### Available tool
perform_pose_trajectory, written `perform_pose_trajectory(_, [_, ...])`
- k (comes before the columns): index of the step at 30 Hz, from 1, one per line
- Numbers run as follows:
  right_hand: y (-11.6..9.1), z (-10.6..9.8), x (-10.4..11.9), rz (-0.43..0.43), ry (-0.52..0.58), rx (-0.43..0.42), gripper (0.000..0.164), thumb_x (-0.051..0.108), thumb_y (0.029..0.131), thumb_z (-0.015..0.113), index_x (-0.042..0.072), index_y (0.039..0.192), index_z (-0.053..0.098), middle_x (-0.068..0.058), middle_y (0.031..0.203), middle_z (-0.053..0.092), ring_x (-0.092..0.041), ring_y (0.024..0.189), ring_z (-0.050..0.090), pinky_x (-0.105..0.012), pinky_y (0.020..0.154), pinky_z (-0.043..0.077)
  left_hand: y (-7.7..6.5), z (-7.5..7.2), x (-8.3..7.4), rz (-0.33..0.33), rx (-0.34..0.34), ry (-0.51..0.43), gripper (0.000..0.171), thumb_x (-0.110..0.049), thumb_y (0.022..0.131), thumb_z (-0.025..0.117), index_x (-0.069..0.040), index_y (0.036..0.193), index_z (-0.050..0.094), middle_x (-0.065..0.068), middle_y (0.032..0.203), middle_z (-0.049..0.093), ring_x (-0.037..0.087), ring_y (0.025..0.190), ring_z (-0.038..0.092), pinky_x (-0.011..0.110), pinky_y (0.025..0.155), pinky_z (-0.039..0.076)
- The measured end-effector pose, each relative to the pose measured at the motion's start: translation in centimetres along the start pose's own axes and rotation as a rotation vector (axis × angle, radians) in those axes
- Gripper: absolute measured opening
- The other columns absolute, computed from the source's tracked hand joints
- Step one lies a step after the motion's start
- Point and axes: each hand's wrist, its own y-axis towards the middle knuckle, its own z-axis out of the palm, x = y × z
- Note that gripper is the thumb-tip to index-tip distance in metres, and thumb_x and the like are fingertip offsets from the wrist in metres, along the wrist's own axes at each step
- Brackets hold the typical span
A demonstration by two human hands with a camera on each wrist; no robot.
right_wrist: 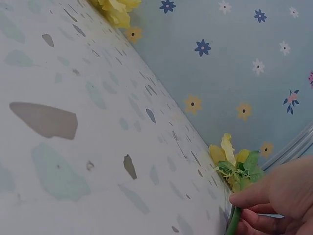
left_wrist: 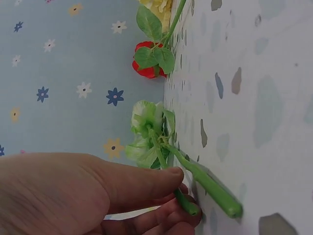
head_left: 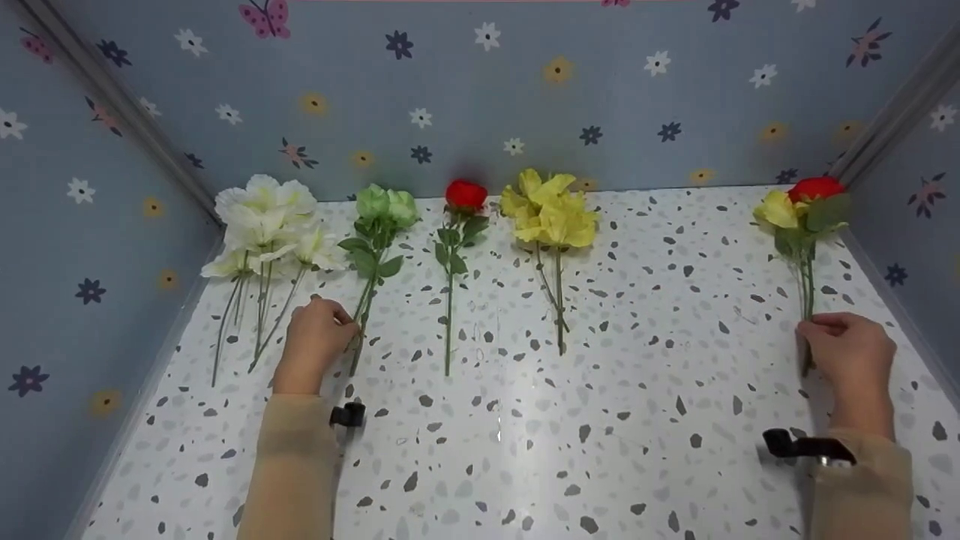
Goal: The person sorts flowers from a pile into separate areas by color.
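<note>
On the left, my left hand (head_left: 311,345) pinches a stem of the light green flowers (head_left: 384,208) between thumb and fingers. A second green stem (left_wrist: 215,191) lies beside the pinched one, outside the fingers, in the left wrist view. At the far right, my right hand (head_left: 855,352) holds the lower stems of a small bunch, made of a red rose (head_left: 816,187) and a yellow flower (head_left: 778,210) with green leaves. The right wrist view shows the thumb and fingers around a green stem (right_wrist: 234,220); the red bloom is hidden there.
White flowers (head_left: 266,214) with several stems lie left of my left hand. A single red rose (head_left: 466,196) and yellow flowers (head_left: 551,210) lie in the middle of the speckled white table (head_left: 637,450). Blue flower-patterned panels (head_left: 480,97) stand at the back and both sides.
</note>
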Motion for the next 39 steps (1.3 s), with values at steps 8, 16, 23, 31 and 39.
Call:
perform_pose_trajectory(8, [0.2,-0.1,0.0,0.013,-0.002,0.001,0.053,0.037,0.1,0.057,0.003,0.14,0.057,-0.016,0.127,0.058,-0.023,0.095,0.059,-0.025,0.062,0.051,0.0,0.0,-0.1,0.005,-0.006,0.003,0.022,-0.018,0.095,0.063,-0.002,0.082,0.073,0.029,0.106,0.069,0.056,0.112,0.05,0.056,0.082,0.046])
perform_pose_trajectory(16, [0.1,-0.3,0.1,-0.013,0.004,0.012,0.053,0.04,0.099,0.058,0.004,0.138,0.058,-0.012,0.122,0.06,-0.011,0.082,0.06,-0.024,0.062,0.052,0.0,0.3,-0.4,0.014,-0.019,0.005,0.022,-0.015,0.093,0.065,-0.004,0.075,0.069,0.006,0.06,0.062,0.031,0.067,0.057,0.043,0.065,0.047])
perform_pose_trajectory(23, [0.0,-0.8,0.0,-0.03,0.044,0.01,0.054,0.039,0.1,0.058,0.003,0.139,0.057,0.0,0.104,0.06,-0.002,0.072,0.057,-0.025,0.061,0.053,0.0,0.6,-0.4,0.022,-0.02,-0.003,0.022,-0.013,0.094,0.065,-0.004,0.075,0.068,0.004,0.056,0.057,0.018,0.05,0.05,0.033,0.052,0.042])
perform_pose_trajectory(31, [0.2,-1.2,0.4,0.094,0.126,-0.039,0.049,0.038,0.101,0.056,0.008,0.14,0.056,0.001,0.108,0.058,-0.005,0.081,0.056,-0.021,0.066,0.052,0.1,1.0,-0.4,0.023,-0.041,0.003,0.024,-0.012,0.094,0.064,-0.005,0.071,0.065,0.005,0.058,0.056,0.019,0.051,0.048,0.034,0.052,0.041])
perform_pose_trajectory(39, [-0.2,-2.2,1.2,0.168,0.233,-0.12,0.011,0.038,0.102,0.055,0.033,0.111,0.057,0.012,0.099,0.053,-0.001,0.081,0.052,-0.018,0.069,0.049,0.1,1.0,-0.6,0.019,-0.059,0.01,0.03,-0.011,0.093,0.062,-0.008,0.064,0.058,0.002,0.052,0.049,0.017,0.047,0.044,0.033,0.049,0.039])
